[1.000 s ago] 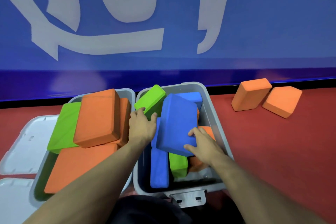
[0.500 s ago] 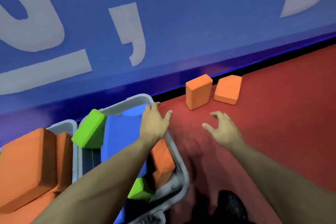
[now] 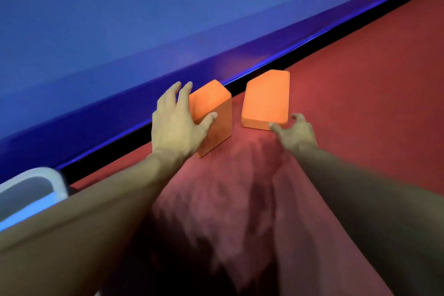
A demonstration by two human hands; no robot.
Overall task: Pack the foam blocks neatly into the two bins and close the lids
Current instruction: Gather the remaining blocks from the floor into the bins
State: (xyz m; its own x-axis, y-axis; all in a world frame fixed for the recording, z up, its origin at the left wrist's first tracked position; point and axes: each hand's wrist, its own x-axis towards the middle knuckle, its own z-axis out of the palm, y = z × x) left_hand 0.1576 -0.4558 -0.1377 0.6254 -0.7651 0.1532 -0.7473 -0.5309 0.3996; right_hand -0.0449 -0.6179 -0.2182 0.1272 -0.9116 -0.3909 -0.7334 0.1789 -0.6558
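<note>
- The left hand (image 3: pixel 176 122) spreads wide over the upright orange block (image 3: pixel 212 118); its fingers reach across the block's far top edge and its thumb lies on the near face, but a closed grip is not yet made.
- The right hand (image 3: pixel 296 131) is open with fingers loosely bent, its fingertips (image 3: pixel 272 125) at the near corner of the flat orange block (image 3: pixel 265 100); whether they touch it cannot be told.
- The two blocks sit near each other with a gap of red floor (image 3: pixel 360 103) between them, just in front of the black strip at the foot of the blue wall (image 3: pixel 144 19).
- Behind the left forearm, at the lower left, only a corner of a grey bin (image 3: pixel 51 175) shows; its contents and lids are out of view.
- The step in hand looks like fetching the last loose blocks, one per hand.
- Next, each hand likely needs to close across a block's narrow sides, lift, and carry it back to the bins.
- Foam should squeeze lightly, so a firm pinch is probably enough.
</note>
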